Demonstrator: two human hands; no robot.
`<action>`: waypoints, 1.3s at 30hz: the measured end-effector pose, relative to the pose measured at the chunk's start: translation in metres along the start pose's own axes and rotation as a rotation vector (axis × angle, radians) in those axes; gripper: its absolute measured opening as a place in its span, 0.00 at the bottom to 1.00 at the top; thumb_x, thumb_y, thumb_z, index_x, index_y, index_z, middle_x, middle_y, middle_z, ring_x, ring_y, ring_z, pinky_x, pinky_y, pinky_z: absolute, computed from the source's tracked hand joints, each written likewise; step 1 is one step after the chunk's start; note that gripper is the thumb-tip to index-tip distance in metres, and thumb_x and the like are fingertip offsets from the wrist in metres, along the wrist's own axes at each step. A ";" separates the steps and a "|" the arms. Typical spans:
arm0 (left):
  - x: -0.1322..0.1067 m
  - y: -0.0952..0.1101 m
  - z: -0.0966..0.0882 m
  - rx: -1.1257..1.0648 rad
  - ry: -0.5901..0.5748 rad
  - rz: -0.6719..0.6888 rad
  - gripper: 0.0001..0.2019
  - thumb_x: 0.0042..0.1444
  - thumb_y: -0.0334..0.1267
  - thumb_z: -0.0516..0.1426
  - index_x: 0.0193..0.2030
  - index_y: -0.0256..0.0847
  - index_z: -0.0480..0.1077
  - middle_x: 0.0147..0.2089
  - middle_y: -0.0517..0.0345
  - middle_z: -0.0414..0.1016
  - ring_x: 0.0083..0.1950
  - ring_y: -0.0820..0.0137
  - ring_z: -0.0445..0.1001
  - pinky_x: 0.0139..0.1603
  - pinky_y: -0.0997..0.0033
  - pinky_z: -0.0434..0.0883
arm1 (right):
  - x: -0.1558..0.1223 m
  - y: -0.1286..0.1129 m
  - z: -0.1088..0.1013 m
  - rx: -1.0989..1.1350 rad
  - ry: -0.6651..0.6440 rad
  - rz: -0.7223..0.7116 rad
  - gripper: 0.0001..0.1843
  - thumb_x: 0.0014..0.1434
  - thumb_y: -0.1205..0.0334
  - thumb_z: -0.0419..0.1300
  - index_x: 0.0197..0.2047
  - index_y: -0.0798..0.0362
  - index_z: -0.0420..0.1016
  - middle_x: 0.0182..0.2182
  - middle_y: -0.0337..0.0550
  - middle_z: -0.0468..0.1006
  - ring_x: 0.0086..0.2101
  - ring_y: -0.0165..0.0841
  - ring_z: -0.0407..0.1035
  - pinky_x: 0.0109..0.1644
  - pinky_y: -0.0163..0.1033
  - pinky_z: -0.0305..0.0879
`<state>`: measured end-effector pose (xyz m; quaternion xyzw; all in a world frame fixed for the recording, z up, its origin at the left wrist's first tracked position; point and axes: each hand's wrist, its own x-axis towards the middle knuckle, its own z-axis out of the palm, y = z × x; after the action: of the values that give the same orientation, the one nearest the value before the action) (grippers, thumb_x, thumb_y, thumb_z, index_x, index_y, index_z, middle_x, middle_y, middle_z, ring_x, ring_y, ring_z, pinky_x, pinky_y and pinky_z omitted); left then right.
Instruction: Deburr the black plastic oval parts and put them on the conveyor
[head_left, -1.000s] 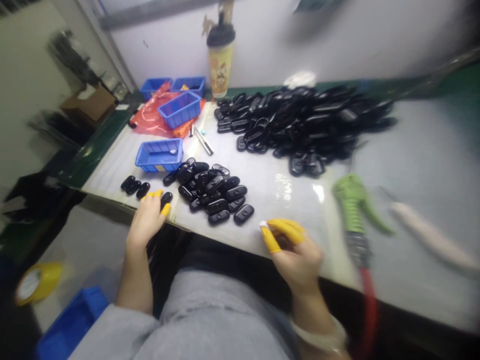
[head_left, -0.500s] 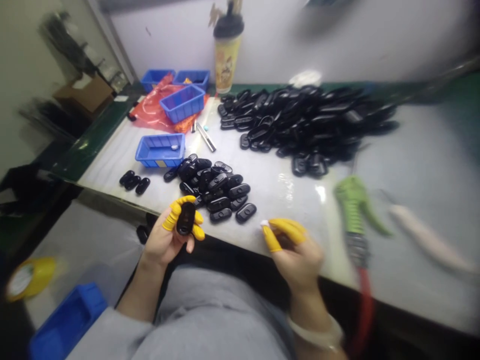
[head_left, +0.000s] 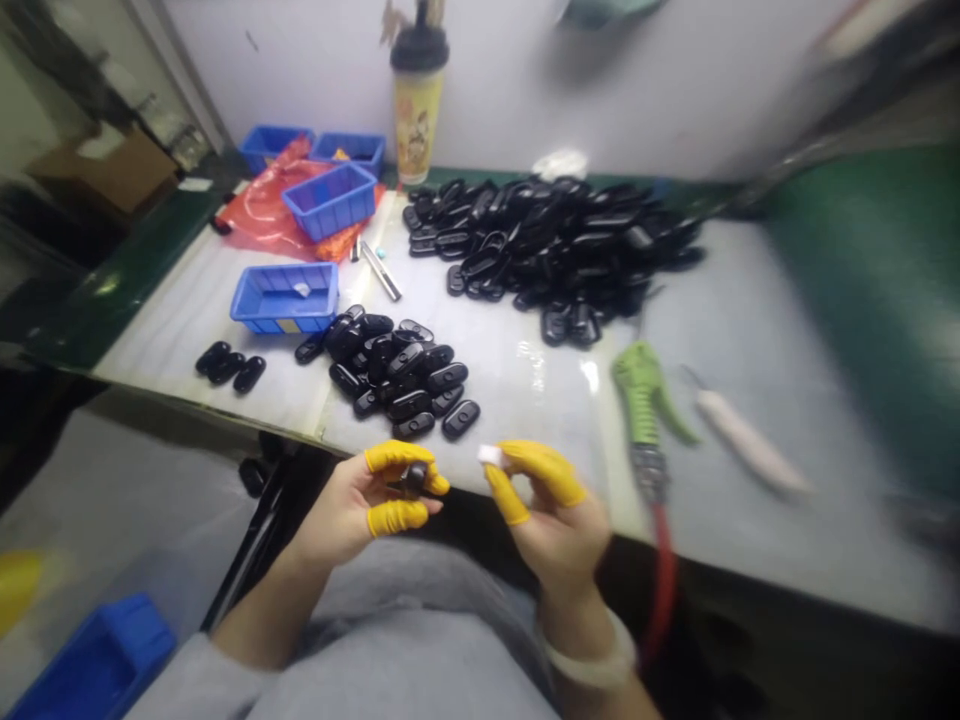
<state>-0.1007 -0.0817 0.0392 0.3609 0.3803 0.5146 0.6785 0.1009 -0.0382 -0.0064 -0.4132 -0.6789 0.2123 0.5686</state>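
Observation:
My left hand (head_left: 360, 505), with yellow finger cots, is closed on a small black oval plastic part (head_left: 412, 481) held over my lap just below the table edge. My right hand (head_left: 551, 515), also in yellow cots, pinches a small white piece (head_left: 489, 455) at the table's front edge. The two hands are close together, the part and the white piece a little apart. Just beyond them lies a small heap of black oval parts (head_left: 397, 370).
A large pile of black parts (head_left: 547, 240) lies at the back. Three black parts (head_left: 229, 365) sit left by a blue tray (head_left: 285, 297). More blue trays (head_left: 330, 195) on red plastic, a cup (head_left: 416, 100), a green air gun (head_left: 645, 400) and a pale tool (head_left: 746, 445) are about.
My left hand picked a black part from the table's left edge, lifted it and brought it right toward my right hand. The right hand moved slightly left with the white piece.

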 end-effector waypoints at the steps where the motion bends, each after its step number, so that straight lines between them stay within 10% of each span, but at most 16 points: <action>1: -0.001 0.000 0.001 0.114 -0.016 0.036 0.18 0.50 0.30 0.67 0.49 0.45 0.75 0.46 0.57 0.77 0.48 0.69 0.79 0.50 0.71 0.78 | 0.001 -0.010 -0.002 0.037 -0.026 -0.012 0.19 0.53 0.77 0.65 0.47 0.50 0.75 0.36 0.42 0.78 0.35 0.33 0.74 0.37 0.40 0.77; 10: 0.000 0.000 0.006 0.556 -0.093 0.238 0.22 0.54 0.29 0.65 0.55 0.50 0.72 0.50 0.55 0.75 0.52 0.67 0.75 0.54 0.70 0.74 | 0.011 -0.072 -0.018 0.007 -0.170 -0.168 0.21 0.54 0.79 0.63 0.49 0.52 0.75 0.39 0.43 0.80 0.37 0.34 0.77 0.37 0.38 0.80; 39: -0.002 0.003 0.014 0.675 -0.077 0.244 0.18 0.55 0.30 0.63 0.52 0.47 0.74 0.47 0.54 0.78 0.48 0.65 0.76 0.50 0.69 0.73 | 0.012 -0.063 -0.010 -0.089 -0.126 -0.209 0.16 0.55 0.76 0.63 0.46 0.52 0.76 0.38 0.45 0.79 0.35 0.34 0.77 0.36 0.37 0.80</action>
<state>-0.0902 -0.0847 0.0480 0.6264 0.4570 0.4233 0.4686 0.0904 -0.0663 0.0514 -0.3512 -0.7613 0.1470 0.5249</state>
